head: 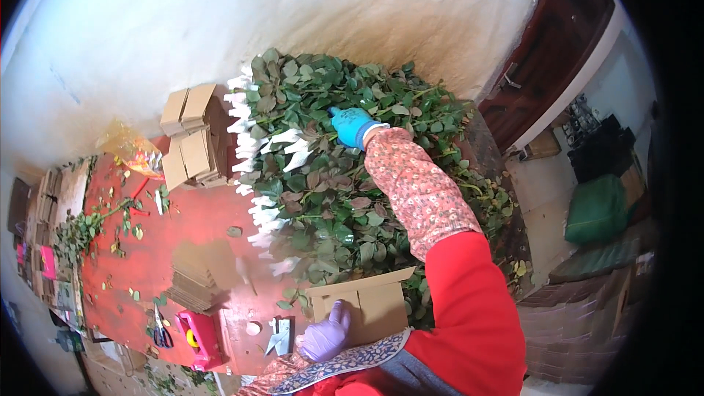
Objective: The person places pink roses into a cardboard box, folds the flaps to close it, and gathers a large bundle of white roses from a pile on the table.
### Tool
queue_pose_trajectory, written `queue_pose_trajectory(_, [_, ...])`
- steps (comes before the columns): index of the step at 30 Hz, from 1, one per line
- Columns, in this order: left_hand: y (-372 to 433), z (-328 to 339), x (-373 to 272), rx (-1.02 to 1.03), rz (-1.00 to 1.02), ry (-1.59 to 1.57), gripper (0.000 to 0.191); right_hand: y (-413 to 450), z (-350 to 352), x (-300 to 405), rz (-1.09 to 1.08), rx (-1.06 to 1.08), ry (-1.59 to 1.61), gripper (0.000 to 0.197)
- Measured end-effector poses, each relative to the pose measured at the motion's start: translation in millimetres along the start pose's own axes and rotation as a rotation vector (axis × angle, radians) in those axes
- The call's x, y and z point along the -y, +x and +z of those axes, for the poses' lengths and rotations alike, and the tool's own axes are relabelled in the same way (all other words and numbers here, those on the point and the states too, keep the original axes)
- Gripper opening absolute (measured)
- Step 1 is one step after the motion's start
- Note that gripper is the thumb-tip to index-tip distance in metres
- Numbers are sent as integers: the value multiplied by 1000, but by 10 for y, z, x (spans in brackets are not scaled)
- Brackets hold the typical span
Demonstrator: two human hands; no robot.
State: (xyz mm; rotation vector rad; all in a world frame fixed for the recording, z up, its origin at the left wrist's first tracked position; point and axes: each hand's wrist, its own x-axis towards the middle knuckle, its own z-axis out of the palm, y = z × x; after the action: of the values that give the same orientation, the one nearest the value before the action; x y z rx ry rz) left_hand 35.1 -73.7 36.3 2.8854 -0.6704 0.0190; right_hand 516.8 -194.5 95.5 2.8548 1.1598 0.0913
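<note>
My left hand (328,334), in a purple glove, holds a creased cardboard sheet (382,308) near my body, its thumb lying across the face. My right hand (352,125), in a blue glove, reaches among leafy cut stems (352,192) piled on the red table (214,214). Its fingertips touch the leaves; whether they grip a stem is hidden. White mesh sleeves (245,143) cover the stem heads along the pile's left side. A few more sleeved heads (297,151) lie on top of the leaves, left of my right hand.
Folded cardboard pieces (190,137) are stacked by the wall, with corrugated sheets (192,280) nearer. Along the front edge are scissors (161,330), a pink tape dispenser (199,341) and a grey metal tool (280,336). A red-handled tool (139,198) lies left. A door (550,49) stands right.
</note>
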Motion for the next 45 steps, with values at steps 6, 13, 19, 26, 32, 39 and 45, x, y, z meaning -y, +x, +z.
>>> queue_pose_trajectory(6, [-12,-118,87,240,-5,-79,52,-186,-190,498,0,89,-172,34])
queue_pose_trajectory(13, [29,-185,6,189,-30,-77,50,-1370,-232,938,-178,142,-84,31])
queue_pose_trajectory(19, [55,-254,29,218,-9,-88,60,-1489,-247,680,-120,116,-124,26])
queue_pose_trajectory(26, [8,-182,-16,127,-111,-134,38,-1886,-662,1079,-221,193,79,53])
queue_pose_trajectory(32, [35,-288,-22,41,-53,-70,38,-1648,-408,935,-430,148,-92,45])
queue_pose_trajectory(39, [57,-321,-12,148,-160,-176,41,-1301,-143,784,-419,104,99,47])
queue_pose_trajectory(45, [27,130,-90,-68,-190,-200,38,-1685,-640,612,-101,291,232,45])
